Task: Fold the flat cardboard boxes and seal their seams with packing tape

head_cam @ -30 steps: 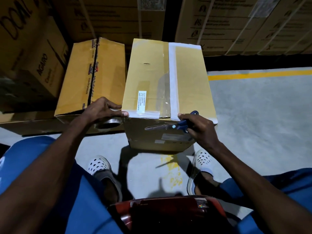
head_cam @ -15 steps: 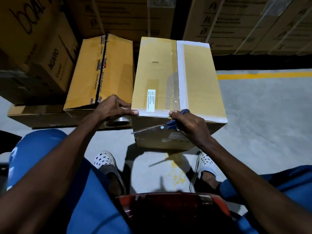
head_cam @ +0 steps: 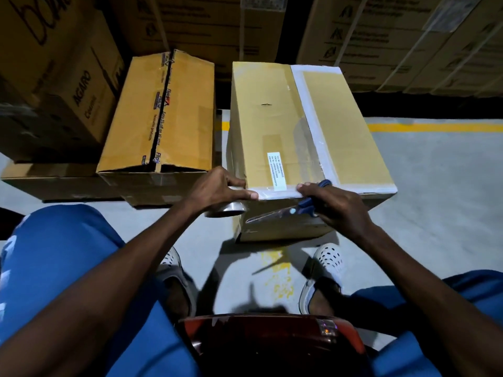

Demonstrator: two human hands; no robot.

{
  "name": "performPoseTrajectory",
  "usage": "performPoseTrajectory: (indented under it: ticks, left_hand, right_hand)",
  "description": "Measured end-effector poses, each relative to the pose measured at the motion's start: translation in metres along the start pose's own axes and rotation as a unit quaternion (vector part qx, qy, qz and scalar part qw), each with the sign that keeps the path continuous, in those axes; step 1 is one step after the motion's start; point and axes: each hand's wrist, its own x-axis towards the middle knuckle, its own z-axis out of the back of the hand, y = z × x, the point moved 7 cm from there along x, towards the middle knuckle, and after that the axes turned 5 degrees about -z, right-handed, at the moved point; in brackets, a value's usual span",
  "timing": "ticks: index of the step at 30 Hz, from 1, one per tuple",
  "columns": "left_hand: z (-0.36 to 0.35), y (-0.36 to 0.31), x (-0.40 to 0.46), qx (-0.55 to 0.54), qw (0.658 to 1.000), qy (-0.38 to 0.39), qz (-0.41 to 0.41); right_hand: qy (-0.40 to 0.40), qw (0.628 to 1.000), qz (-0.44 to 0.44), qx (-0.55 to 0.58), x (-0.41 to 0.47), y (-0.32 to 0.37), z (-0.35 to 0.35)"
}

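Observation:
A closed cardboard box (head_cam: 272, 126) stands on the floor in front of me, with white tape along its top seam and along its near top edge. My left hand (head_cam: 215, 190) grips a roll of clear packing tape (head_cam: 227, 210) at the box's near left corner, thumb lying on the taped edge. My right hand (head_cam: 334, 205) holds blue-handled scissors (head_cam: 296, 209) against the box's near face, blades pointing left, its fingertips touching the taped edge.
A second box (head_cam: 163, 118) with an unsealed top seam sits to the left, beside stacked cartons (head_cam: 54, 77). More strapped cartons (head_cam: 394, 36) line the back. Grey floor with a yellow line (head_cam: 435, 127) lies to the right. My feet and a red stool (head_cam: 272, 344) are below.
The box has swung a little, its near end now further right. My right hand rose with the scissors from the front face to the top edge; my left hand stayed at the corner.

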Motion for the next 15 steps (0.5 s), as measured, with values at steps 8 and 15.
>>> performPoseTrajectory:
  ticks: [8,15]
  left_hand:
    - [-0.007,0.016,-0.007,-0.035,0.990,0.135,-0.022]
    - [0.002,0.016,-0.011,0.170,0.981,0.066,-0.062]
  right_hand:
    - [-0.024,0.999,-0.012,0.027,0.011,0.029,-0.029]
    - [-0.030,0.999,0.011,0.026,0.010,0.025,-0.031]
